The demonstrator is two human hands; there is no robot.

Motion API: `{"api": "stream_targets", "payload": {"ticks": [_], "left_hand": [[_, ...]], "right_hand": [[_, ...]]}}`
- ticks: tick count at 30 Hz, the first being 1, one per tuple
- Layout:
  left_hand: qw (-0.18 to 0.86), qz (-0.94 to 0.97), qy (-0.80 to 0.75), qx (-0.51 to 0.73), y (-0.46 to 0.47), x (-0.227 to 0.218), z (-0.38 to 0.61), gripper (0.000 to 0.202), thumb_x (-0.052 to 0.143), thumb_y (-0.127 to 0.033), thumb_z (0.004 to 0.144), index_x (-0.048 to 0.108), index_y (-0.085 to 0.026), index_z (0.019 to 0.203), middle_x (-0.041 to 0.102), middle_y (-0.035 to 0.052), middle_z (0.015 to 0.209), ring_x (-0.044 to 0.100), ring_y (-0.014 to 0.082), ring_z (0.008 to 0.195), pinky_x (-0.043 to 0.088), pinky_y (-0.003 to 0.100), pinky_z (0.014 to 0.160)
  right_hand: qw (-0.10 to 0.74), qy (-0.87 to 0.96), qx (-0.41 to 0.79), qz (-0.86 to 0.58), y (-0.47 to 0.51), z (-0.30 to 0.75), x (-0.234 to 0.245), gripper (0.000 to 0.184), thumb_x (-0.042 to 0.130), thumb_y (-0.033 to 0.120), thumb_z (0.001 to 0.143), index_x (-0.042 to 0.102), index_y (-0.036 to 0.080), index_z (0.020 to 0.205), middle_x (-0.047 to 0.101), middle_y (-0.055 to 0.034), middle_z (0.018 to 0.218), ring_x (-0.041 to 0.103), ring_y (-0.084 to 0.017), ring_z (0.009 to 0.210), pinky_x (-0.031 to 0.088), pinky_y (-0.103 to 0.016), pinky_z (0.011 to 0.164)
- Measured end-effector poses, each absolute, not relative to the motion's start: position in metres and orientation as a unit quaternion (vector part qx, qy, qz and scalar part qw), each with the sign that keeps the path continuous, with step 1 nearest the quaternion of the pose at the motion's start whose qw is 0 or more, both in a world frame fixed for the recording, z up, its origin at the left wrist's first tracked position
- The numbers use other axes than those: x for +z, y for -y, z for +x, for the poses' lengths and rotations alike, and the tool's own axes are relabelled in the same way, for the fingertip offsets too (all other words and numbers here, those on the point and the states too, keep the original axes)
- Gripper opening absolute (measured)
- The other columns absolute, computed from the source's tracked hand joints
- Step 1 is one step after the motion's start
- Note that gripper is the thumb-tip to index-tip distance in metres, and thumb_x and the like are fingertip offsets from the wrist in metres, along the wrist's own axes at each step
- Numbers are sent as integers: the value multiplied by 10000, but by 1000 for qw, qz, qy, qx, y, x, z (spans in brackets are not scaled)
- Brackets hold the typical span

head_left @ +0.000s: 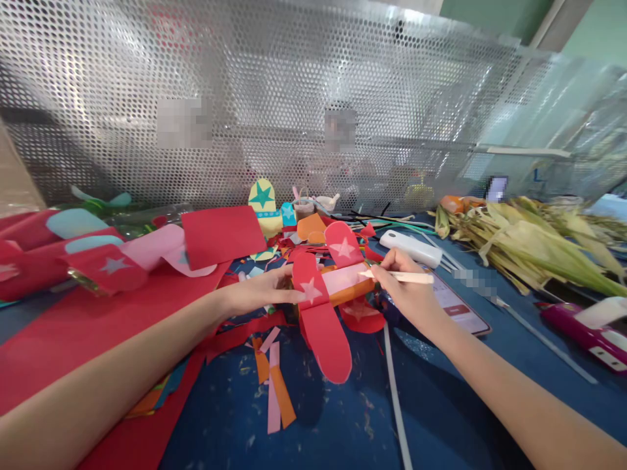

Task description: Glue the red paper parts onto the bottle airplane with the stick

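My left hand [267, 291] grips a toy plane [307, 287] made of red paper, with fingers and thumb closed on its left end. The plane has rounded red wings with pale pink stars, a pink panel and an orange band around its body. In my right hand [404, 287] is a slim cream-coloured stick like a pen [414, 278], pinched between thumb and fingers. Its tip meets, or lies very close to, the pink panel. Below my left hand, pink and orange paper strips [279, 391] lie on the blue table.
A large red sheet [112, 326] covers the left, with rolled red paper pieces [44, 261] behind. A white glue gun [410, 248], a phone [458, 303], corn husks [539, 241] and a purple power strip [582, 333] lie right. A white cable [398, 405] crosses the front. Perforated metal sheeting [274, 85] stands behind.
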State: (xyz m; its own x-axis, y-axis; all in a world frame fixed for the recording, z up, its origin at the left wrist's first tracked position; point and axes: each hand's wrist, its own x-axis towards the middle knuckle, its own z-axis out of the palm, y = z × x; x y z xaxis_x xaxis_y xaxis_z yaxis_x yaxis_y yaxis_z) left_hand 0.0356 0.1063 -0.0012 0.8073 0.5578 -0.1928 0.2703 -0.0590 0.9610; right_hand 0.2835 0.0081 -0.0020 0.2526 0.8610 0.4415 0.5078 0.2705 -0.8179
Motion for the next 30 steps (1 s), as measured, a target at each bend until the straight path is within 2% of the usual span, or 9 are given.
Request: {"api": "stream_targets", "payload": {"ticks": [19,30], "left_hand": [[618,721,-289,115,-108,-2,34,671,730,-480,714,458,-206,1263,572,113,1307,517,308,1236,393,464,1041],[624,711,-295,132,-109,-5,34,545,754,-446,700,530,-211,1138,615,92,1238,561,304,1180,461,423,948]], "right_hand": [[528,593,175,-582,-6,282,0,230,554,307,767,371,247,642,455,50,553,398,-127,498,290,-268,480],[524,591,162,-591,-8,284,-1,227,541,325,781,379,244,645,429,62,547,384,-119,497,289,-262,478]]}}
